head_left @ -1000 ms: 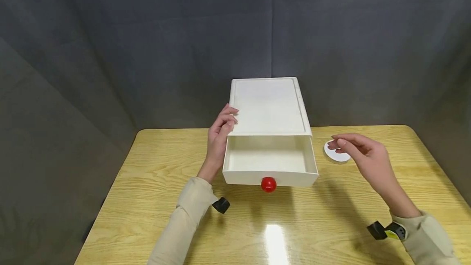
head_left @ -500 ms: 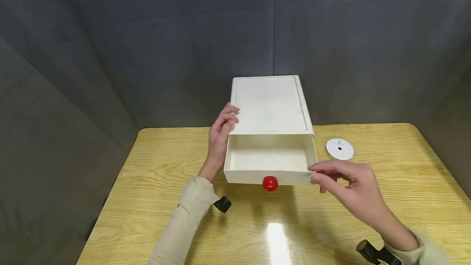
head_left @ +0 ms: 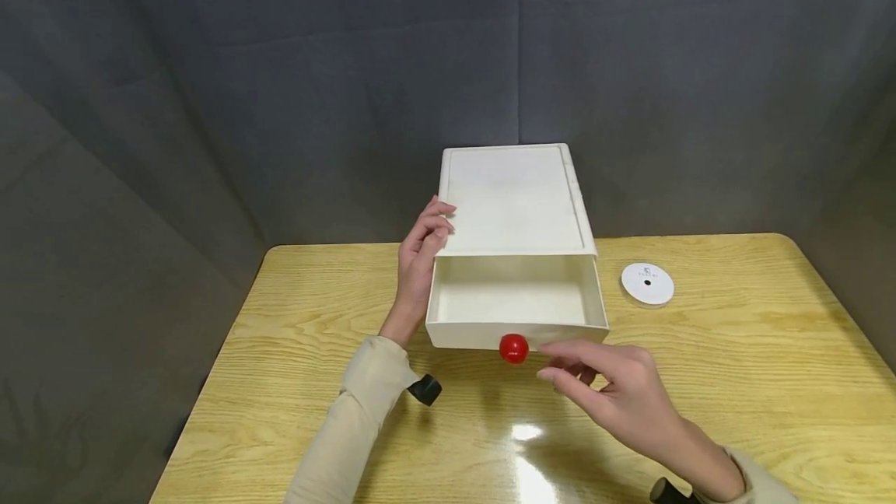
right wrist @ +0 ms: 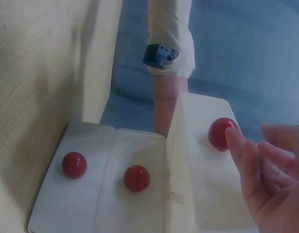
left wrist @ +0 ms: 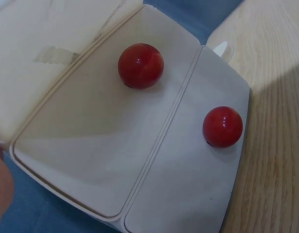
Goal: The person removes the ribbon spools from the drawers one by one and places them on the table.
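A white drawer unit (head_left: 514, 201) stands at the table's back, its top drawer (head_left: 516, 333) pulled out. A red ball knob (head_left: 514, 348) sits on that drawer's front. My left hand (head_left: 418, 263) rests against the unit's upper left edge, fingertips over the top and thumb near the front corner. My right hand (head_left: 612, 387) is just right of the knob, thumb and forefinger parted and nothing between them; in the right wrist view a fingertip overlaps the knob. Below, two shut drawers show red knobs (left wrist: 141, 66) in the left wrist view.
A flat white round spool (head_left: 647, 284) with a dark centre hole lies on the wooden table (head_left: 756, 333), right of the unit. A dark grey curtain (head_left: 336, 99) hangs behind and at the sides.
My right hand has moved from over the white spool, past the drawer's right front corner, leftward to beside the red knob. My left hand and the pulled-out drawer have stayed in place.
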Motion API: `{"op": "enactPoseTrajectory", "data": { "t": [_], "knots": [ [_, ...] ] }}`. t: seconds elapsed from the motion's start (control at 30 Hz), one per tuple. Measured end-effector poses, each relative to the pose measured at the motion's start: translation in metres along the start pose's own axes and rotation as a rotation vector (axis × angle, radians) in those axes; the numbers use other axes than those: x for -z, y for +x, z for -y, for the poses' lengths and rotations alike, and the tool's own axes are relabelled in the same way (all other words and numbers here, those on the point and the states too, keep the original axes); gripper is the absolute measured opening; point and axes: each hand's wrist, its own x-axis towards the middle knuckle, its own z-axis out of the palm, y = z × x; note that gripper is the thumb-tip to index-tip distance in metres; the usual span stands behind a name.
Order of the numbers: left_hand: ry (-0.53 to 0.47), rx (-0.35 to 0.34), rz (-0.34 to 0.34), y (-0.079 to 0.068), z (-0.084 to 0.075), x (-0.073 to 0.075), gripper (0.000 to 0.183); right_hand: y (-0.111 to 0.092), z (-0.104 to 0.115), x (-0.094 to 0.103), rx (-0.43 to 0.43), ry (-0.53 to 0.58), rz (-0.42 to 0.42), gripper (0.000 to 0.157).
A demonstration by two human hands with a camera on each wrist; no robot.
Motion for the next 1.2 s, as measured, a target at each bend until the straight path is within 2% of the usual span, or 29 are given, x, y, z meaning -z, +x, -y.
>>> {"op": "enactPoseTrajectory", "data": {
  "t": [0.23, 0.57, 0.97, 1.2],
  "knots": [
    [-0.002, -0.001, -0.004, 0.000, 0.000, 0.000, 0.019, -0.001, -0.005, -0.013, -0.017, -0.021, 0.041, 0.032],
    [0.008, 0.013, -0.016, 0.000, 0.000, -0.003, 0.021, -0.004, -0.011, -0.025, -0.024, -0.026, 0.018, 0.033],
    [-0.018, 0.007, -0.011, -0.001, 0.001, -0.003, 0.018, 0.000, -0.011, -0.027, -0.038, -0.050, -0.013, 0.035],
    [-0.011, 0.004, -0.014, 0.000, 0.002, -0.002, 0.018, 0.003, -0.016, -0.027, -0.043, -0.023, -0.032, 0.036]
  ]
}}
